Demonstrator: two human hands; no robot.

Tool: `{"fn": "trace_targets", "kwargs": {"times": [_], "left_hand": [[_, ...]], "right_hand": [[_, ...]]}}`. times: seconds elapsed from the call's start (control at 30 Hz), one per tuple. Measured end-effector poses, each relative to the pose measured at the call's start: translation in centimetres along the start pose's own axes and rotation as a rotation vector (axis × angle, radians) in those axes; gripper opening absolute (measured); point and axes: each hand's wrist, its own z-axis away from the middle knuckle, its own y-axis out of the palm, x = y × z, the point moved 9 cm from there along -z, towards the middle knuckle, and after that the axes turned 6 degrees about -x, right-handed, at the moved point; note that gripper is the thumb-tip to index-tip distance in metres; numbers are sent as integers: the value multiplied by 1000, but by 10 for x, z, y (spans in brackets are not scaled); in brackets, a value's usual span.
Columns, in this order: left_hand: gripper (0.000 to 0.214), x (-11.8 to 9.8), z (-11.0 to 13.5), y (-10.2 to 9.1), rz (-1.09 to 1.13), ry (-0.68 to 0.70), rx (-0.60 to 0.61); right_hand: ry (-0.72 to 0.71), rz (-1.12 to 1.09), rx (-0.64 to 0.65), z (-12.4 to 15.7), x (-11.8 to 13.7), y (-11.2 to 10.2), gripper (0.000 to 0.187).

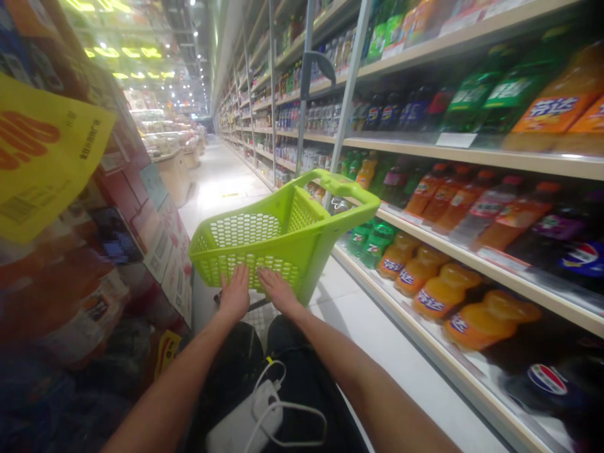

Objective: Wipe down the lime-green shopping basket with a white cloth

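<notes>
A bright green shopping cart (pixel 302 251) with a perforated basket stands sideways in front of me. Its raised handle (pixel 358 192) points to the right, toward the shelves. Against the basket's near side rests my left hand (pixel 234 290), its fingers stretched out. Just right of it, my right hand (pixel 277 289) lies open by the same side, fingers extended. Neither hand is wrapped around anything. On my lap lies a white power bank (pixel 248 421) with a looped white cable.
Bottle-filled shelves (pixel 425 148) line the right side. On the left, stacked goods and a yellow price sign (pixel 44 157) crowd close. A pale tiled aisle floor (pixel 226 179) runs ahead beyond the cart, past display stands (pixel 172 173).
</notes>
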Motion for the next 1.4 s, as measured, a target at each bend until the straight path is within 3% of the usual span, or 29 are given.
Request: {"fn": "trace_targets", "kwargs": {"times": [0.1, 0.27, 0.33, 0.43, 0.6, 0.67, 0.8, 0.87, 0.93, 1.07, 1.13, 1.2, 1.33, 1.4], "left_hand": [[69, -10, 0, 4, 0, 33, -1], [71, -16, -5, 5, 9, 31, -27], [72, -21, -8, 2, 14, 36, -41], [71, -34, -9, -3, 12, 63, -32], [67, -61, -2, -3, 4, 152, 13], [66, -67, 0, -1, 6, 172, 20], [66, -70, -4, 2, 11, 161, 14], [66, -72, -7, 3, 9, 155, 4], [66, -77, -9, 5, 9, 166, -3], [68, -94, -8, 7, 12, 222, -8], [69, -98, -8, 8, 15, 238, -5], [69, -98, -8, 8, 18, 232, -3], [71, -91, -12, 6, 21, 198, 10], [72, -91, -14, 3, 30, 183, 15]], "right_hand": [[16, -14, -4, 22, 0, 6, 44], [78, -7, -223, -1, -22, -55, 49], [118, 24, -254, -10, -35, -70, 50], [96, 39, -180, -2, -39, -58, 50], [65, 7, 13, 49, -32, -12, 51], [62, -4, 0, 57, -34, -17, 50], [134, 33, -170, 44, -58, -63, 48], [182, 65, -204, 40, -70, -75, 48], [167, 69, -148, 44, -71, -66, 48], [106, 28, 34, 72, -57, -21, 49], [118, 17, 4, 81, -53, -21, 51], [155, 24, -139, 79, -59, -50, 52], [323, 133, -558, 67, -104, -155, 54], [376, 212, -669, 59, -126, -192, 56]]}}
